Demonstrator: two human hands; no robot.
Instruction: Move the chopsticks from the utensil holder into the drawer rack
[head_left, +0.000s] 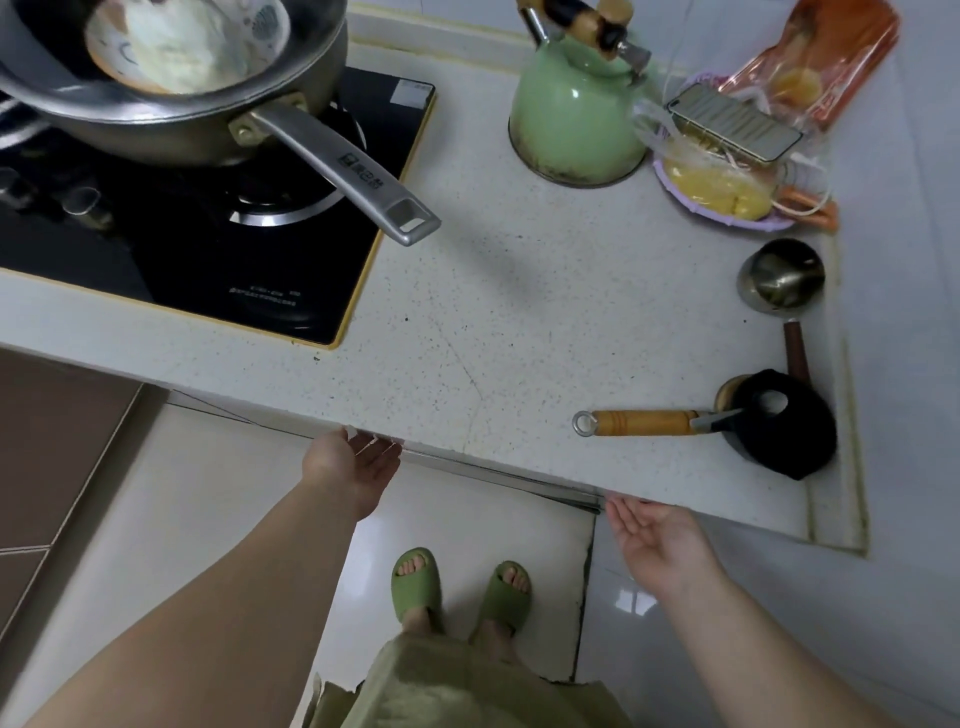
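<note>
No chopsticks and no utensil holder show in the head view. Under the front lip of the white speckled countertop (519, 332) runs a metal drawer edge (498, 470), with the drawer shut or barely out. My left hand (358, 467) is palm up, its fingertips tucked under the lip at the left end of that edge. My right hand (654, 535) is palm up too, with its fingertips hidden under the counter at the right end. Neither hand carries anything.
A black stove (218, 249) holds a pan (171, 104) whose long handle (343, 171) sticks out over the counter. A green kettle (576, 119), a phone (732, 122) on bagged food, a steel ladle (782, 275) and a wooden-handled tool (644, 422) sit on the right.
</note>
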